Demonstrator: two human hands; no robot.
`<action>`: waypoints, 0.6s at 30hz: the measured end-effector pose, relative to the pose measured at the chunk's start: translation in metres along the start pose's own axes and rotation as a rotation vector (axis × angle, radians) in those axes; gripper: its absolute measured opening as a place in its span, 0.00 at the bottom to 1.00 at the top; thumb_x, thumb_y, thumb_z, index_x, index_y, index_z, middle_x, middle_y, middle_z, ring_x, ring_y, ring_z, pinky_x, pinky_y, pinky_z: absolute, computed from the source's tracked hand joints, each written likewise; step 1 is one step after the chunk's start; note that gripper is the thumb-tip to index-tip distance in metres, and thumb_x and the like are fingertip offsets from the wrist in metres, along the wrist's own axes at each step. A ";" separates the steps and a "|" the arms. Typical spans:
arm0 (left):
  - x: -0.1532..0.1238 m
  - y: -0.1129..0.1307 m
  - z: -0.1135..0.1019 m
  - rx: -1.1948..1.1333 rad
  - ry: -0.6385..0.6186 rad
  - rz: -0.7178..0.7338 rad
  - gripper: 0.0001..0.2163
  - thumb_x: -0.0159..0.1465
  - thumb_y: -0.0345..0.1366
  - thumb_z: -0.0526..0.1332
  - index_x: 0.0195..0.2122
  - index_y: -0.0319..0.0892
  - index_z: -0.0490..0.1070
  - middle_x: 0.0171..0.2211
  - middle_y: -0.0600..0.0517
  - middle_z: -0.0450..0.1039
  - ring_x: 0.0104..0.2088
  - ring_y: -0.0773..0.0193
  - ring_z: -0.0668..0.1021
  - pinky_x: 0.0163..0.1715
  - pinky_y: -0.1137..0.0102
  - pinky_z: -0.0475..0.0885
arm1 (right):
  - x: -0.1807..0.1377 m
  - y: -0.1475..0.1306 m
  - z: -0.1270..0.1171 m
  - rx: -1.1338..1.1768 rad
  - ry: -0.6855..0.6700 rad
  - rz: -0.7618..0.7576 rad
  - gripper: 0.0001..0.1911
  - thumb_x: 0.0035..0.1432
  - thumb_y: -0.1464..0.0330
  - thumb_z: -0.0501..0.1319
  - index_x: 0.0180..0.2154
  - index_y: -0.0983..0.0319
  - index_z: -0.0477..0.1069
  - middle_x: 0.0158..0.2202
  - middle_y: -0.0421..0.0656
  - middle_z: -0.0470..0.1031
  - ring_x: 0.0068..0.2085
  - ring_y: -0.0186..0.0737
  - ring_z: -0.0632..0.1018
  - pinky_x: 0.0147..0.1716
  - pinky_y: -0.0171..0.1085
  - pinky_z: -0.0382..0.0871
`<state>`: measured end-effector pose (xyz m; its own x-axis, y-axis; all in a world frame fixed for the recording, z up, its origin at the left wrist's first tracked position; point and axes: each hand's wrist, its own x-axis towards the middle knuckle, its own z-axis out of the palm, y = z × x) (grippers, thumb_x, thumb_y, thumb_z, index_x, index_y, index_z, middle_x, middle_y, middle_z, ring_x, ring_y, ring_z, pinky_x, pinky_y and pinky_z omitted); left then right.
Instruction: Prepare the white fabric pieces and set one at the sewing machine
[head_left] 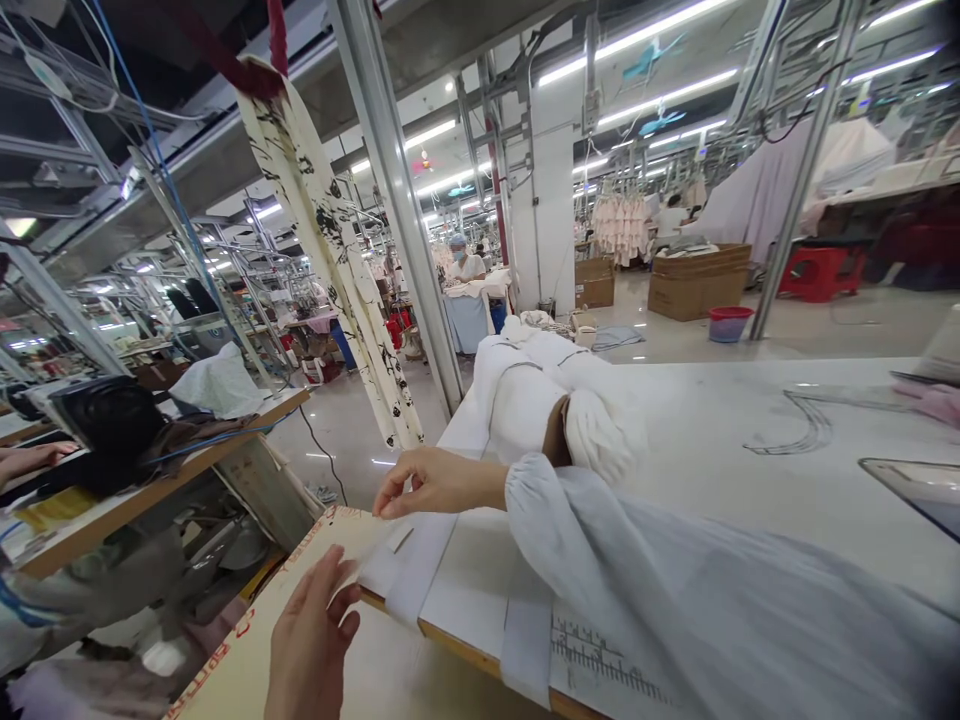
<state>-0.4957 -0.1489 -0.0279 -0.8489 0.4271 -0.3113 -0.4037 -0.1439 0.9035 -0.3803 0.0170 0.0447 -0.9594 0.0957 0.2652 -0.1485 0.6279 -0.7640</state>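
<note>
I see the white cutting table (750,480) filling the right and far side, a heap of white fabric (540,390) lying on its far left part. Near left, a cardboard sheet (247,650) butts against the table edge. A white fabric strip (420,565) hangs over that near edge. My right hand (427,485) pinches the strip's far end, fingertips closed on it. My left hand (311,640) lies flat and loose, fingers on the cardboard beside the strip.

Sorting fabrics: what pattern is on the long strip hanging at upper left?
Cream with black ink-like blotches, on the hanging strip; seen in the head view.
</note>
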 end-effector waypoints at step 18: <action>0.002 -0.034 0.008 0.413 0.260 0.294 0.21 0.37 0.54 0.67 0.27 0.44 0.74 0.30 0.53 0.74 0.38 0.53 0.73 0.44 0.61 0.62 | 0.005 0.042 0.021 -0.358 0.197 0.144 0.04 0.61 0.71 0.63 0.34 0.66 0.71 0.32 0.41 0.72 0.34 0.37 0.72 0.36 0.33 0.63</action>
<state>-0.4810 -0.1366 -0.0567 -0.9825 0.1808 -0.0439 -0.0146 0.1599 0.9870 -0.3961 0.0274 0.0010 -0.8952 0.3254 0.3045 0.1091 0.8226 -0.5581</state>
